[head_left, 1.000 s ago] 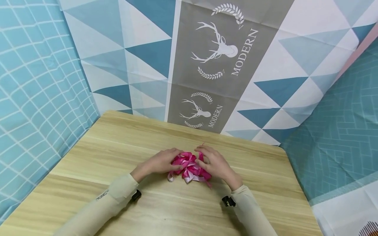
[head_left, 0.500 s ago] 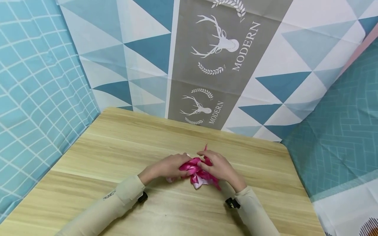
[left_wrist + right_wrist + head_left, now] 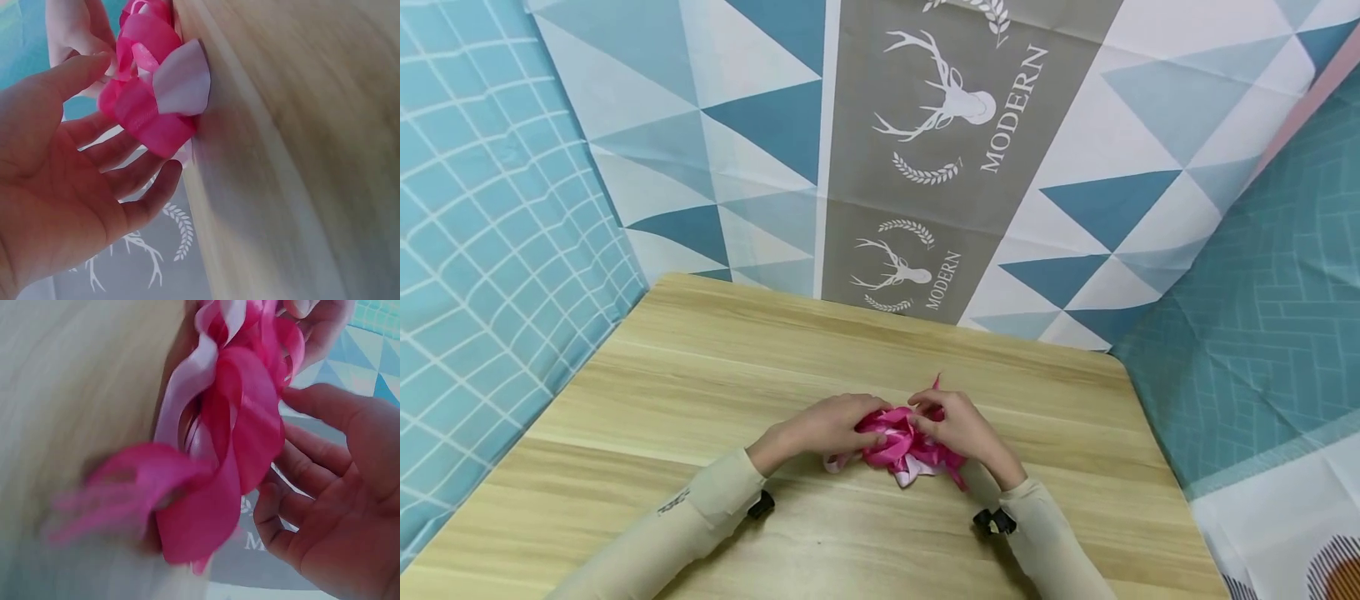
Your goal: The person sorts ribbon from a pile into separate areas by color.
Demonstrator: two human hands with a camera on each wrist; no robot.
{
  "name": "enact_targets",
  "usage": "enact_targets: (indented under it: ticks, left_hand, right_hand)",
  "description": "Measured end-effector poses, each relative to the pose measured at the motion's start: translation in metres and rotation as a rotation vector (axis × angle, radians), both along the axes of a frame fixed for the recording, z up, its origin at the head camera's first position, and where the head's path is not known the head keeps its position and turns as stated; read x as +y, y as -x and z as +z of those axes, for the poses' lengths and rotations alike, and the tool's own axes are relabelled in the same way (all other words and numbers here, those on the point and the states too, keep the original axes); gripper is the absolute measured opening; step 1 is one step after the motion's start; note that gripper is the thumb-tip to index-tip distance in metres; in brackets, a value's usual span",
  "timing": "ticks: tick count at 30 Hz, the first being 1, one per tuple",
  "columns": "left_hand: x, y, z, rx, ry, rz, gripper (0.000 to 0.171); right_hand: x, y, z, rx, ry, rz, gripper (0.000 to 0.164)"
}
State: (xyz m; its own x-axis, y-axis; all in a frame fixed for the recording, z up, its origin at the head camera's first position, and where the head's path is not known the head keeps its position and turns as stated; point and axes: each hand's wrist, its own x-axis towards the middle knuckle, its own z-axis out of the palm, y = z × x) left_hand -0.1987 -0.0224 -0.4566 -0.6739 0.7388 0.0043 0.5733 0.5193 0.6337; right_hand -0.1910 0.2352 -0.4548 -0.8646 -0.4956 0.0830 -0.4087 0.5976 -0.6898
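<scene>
A looped bundle of satin ribbon [image 3: 895,446], hot pink with pale pink-white pieces, lies on the wooden table between the two hands. My left hand [image 3: 831,423] holds its left side, thumb in front and fingers behind; in the left wrist view, the lower fingers of the left hand [image 3: 81,187] are spread and loosely bent. On the other side, my right hand [image 3: 958,425] has thumb and forefinger at the ribbon's upper right loops. The right wrist view shows the right hand's [image 3: 350,494] thumb at the ribbon edge, other fingers partly hidden behind. Loose pink tails stick out.
The wooden table [image 3: 700,367] reaches back to a hanging cloth [image 3: 760,150] with triangles and deer prints. A blue checked cloth [image 3: 482,208] hangs at the left, a teal one [image 3: 1277,317] at the right. Dark wrist cameras sit beneath both cuffs.
The left hand has moved right and closed in on the ribbon. Both hands and the bundle have shifted slightly right and nearer. The right thumb and forefinger have come closer together at the loops.
</scene>
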Motion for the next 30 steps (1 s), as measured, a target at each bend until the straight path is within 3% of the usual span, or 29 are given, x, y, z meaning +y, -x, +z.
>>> enact_targets:
  ticks: [7,14,15,18,21,23,27,30]
  left_hand:
    - [-0.008,0.005,0.005,-0.040,-0.032,0.028,0.048]
    - [-0.007,0.011,0.013,-0.003,-0.109,0.098,0.040]
    - [-0.006,0.011,0.015,-0.035,-0.138,0.107,0.039]
    - [0.000,0.013,0.022,-0.231,-0.290,0.120,0.040]
    - [0.005,0.014,0.030,-0.458,-0.428,0.095,0.042]
    - [0.007,0.014,0.033,-0.555,-0.465,0.061,0.045]
    - [0.007,0.012,0.039,-0.648,-0.450,0.013,0.052]
    - [0.005,0.011,0.045,-0.654,-0.453,0.000,0.051]
  right_hand:
    - [-0.004,0.000,0.007,-0.117,0.171,-0.026,0.026]
    - [-0.008,0.002,0.027,-0.249,0.370,0.021,0.027]
    - [-0.009,0.002,0.030,-0.264,0.391,0.029,0.026]
    - [-0.009,-0.001,0.041,-0.296,0.449,0.057,0.025]
    - [-0.009,-0.006,0.051,-0.319,0.511,0.094,0.023]
    - [-0.008,-0.008,0.059,-0.329,0.553,0.116,0.020]
    - [-0.006,-0.012,0.072,-0.306,0.583,0.146,0.014]
    - [-0.003,-0.014,0.082,-0.283,0.582,0.156,0.012]
